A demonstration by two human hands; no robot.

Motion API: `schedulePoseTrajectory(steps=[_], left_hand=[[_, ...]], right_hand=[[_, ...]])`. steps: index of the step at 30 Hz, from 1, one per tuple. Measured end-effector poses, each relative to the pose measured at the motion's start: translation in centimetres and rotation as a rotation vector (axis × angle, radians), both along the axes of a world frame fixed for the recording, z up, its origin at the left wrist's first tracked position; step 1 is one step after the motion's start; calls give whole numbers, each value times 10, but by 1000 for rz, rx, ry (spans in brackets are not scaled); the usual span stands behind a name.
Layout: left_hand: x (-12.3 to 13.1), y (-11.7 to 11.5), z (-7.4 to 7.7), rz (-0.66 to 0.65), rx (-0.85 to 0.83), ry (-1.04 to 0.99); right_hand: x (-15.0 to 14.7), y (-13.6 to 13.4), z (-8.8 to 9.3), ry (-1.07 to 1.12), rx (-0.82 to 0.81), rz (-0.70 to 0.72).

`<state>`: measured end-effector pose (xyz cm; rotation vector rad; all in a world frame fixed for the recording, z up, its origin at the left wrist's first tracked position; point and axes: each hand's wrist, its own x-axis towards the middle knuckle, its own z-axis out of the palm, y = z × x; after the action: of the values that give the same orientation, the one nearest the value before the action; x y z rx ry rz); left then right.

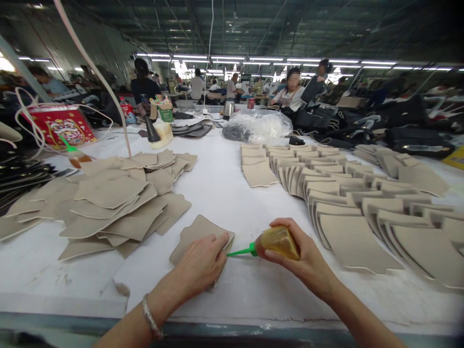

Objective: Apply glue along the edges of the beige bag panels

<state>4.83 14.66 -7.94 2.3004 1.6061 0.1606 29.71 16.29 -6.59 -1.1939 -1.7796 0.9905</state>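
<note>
This is a factory workshop, set in one big hall. A dark roof (pixel 239 24) on bare beams spans it, with long rows of tube lights (pixel 228 58) beneath. Past the far edge of the white-covered tabletop (pixel 217 174), many people sit or stand among crowded worktables, one in a dark top (pixel 145 89) with their back turned. The tabletop carries repeated work: flat beige pieces in a loose heap (pixel 112 193) toward its left edge, more in overlapping rows (pixel 340 237) toward its right. Black, bag-like goods (pixel 406 118) crowd the far right corner. A squeeze bottle (pixel 279 241) of amber liquid is in use near the front edge.
</note>
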Motion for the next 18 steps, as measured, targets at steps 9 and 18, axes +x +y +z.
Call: schedulePoseTrajectory(steps=[9,18], left_hand=[[-5,-2,-2,-24,-15,-80],[-9,-6,-2,-16,-20,-125]], right_hand=[[0,-4,-4,6,1,-46],[-2,-15,-7,39,-30,-58]])
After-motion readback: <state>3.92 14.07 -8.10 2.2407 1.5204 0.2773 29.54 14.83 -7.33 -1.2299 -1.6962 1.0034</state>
